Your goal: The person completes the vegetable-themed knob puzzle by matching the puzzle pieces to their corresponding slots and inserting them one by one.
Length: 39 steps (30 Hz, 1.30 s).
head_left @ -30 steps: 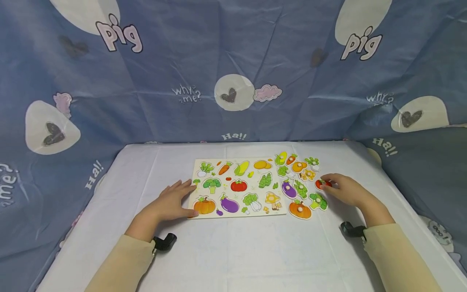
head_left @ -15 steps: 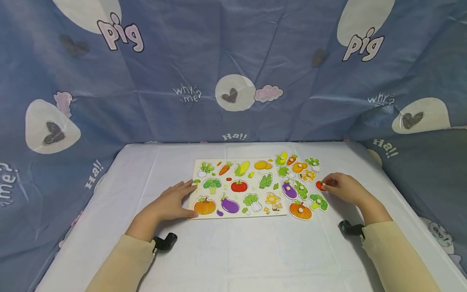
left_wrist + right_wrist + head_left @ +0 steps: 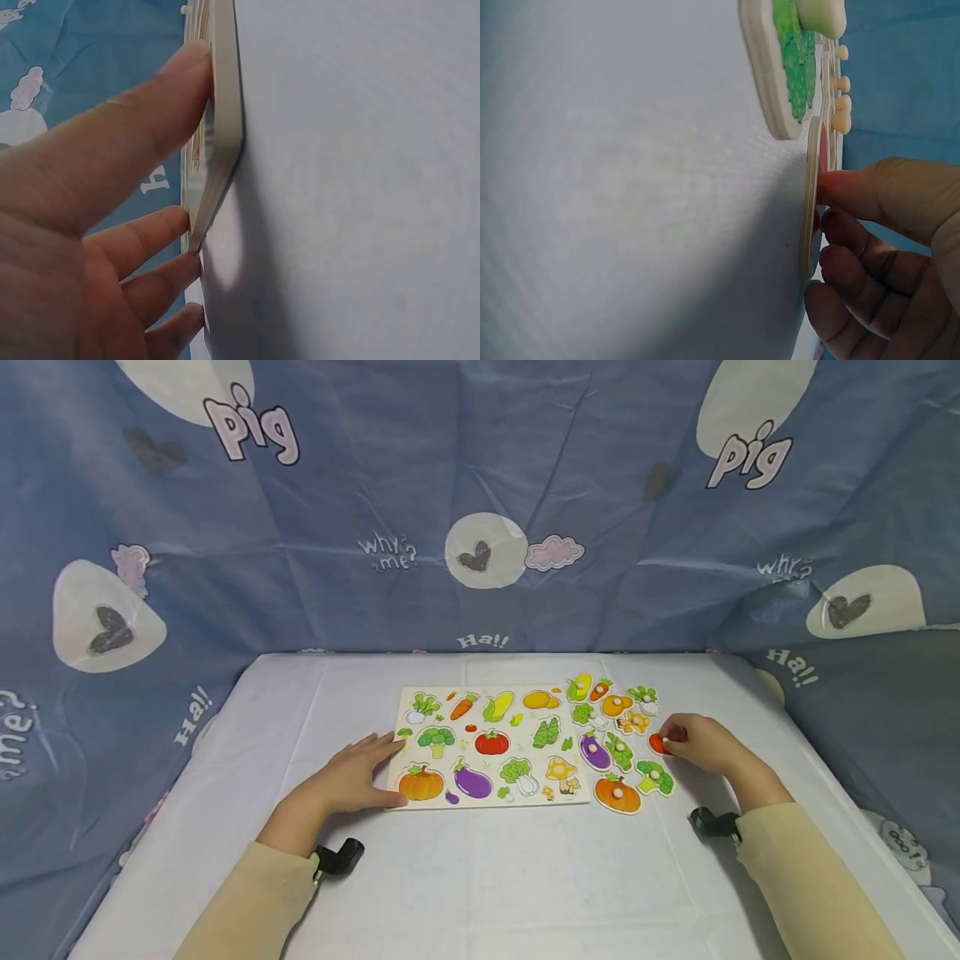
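Observation:
A flat wooden vegetable puzzle board (image 3: 517, 743) lies mid-table with printed pictures. My left hand (image 3: 348, 777) is spread at its left side, thumb over the front left corner and fingertips along the left edge. The left wrist view shows the thumb (image 3: 127, 127) pressing on the board's rim (image 3: 229, 82). To the right of the loose pieces, my right hand (image 3: 708, 747) pinches the red tomato puzzle piece (image 3: 657, 743) between thumb and fingers. In the right wrist view the piece (image 3: 811, 232) is close over the white cloth; its knob is hidden behind the fingers.
Several loose knobbed pieces crowd the board's right side, among them an eggplant (image 3: 594, 752), a pumpkin (image 3: 607, 797), a broccoli (image 3: 656, 774) and a corn (image 3: 577, 688). A white cloth (image 3: 495, 885) covers the table. Blue printed fabric (image 3: 337, 602) hangs behind and beside it.
The right thumb and fingers have closed in on the tomato piece, and the right wrist has shifted slightly left. The left hand and board stay put.

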### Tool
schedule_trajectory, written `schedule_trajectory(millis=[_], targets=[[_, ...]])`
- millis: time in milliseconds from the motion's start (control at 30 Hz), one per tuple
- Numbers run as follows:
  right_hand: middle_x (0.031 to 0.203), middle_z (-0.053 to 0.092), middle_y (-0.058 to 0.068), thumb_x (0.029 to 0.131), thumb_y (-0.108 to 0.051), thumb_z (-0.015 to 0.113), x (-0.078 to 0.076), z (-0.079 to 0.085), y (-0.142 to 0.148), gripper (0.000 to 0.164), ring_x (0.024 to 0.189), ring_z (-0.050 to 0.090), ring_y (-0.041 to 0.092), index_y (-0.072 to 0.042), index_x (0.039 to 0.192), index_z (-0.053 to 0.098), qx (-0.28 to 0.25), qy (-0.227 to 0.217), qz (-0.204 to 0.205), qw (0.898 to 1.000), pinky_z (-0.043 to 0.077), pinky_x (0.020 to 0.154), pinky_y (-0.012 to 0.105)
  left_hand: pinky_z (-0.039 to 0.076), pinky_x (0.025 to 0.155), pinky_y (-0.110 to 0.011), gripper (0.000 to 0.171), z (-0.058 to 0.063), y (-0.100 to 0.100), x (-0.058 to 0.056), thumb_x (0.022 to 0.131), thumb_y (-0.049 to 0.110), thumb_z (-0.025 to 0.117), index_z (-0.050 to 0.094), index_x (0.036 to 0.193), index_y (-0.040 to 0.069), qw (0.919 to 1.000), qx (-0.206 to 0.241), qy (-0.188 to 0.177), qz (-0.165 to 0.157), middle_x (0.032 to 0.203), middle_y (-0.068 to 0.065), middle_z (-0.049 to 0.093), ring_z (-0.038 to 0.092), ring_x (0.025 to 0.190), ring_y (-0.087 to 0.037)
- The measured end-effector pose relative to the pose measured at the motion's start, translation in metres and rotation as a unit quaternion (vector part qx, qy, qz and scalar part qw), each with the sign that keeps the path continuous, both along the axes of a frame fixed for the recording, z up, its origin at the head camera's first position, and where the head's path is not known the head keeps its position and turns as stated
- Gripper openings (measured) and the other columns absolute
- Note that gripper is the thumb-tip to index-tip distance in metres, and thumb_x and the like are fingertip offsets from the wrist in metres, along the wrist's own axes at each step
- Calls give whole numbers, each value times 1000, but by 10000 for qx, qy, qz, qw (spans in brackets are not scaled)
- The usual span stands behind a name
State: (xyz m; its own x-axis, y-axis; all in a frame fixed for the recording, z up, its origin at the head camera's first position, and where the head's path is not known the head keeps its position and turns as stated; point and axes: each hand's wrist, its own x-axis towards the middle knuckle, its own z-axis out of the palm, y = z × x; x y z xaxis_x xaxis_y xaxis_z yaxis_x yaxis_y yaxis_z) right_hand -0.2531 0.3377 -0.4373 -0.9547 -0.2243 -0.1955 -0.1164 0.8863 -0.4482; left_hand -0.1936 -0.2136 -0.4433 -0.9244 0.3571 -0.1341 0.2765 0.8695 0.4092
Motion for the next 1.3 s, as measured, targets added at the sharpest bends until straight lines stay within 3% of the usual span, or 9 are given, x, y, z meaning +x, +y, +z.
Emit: schedule_trajectory(millis=[667,1300], targets=[[86,61,6,94,-13,66,4,2,8,11,77,53,21,-3,98,64,-101,-34,-119,9999,45,69,34,12,119,-65,99,2,-1,-2,73,50,84,42,152,8,9995,186,-266,-60,160,-19,31,19,149,-44],[83,59,3,93,-14,67,16,23,-5,10,73,52,19,-5,97,65,-143,153,88,9997,44,62,32,11,119,-64,102,-3,-8,-2,72,53,83,40,154,10,9989,271,-372,-95,162,-19,27,16,150,-44]])
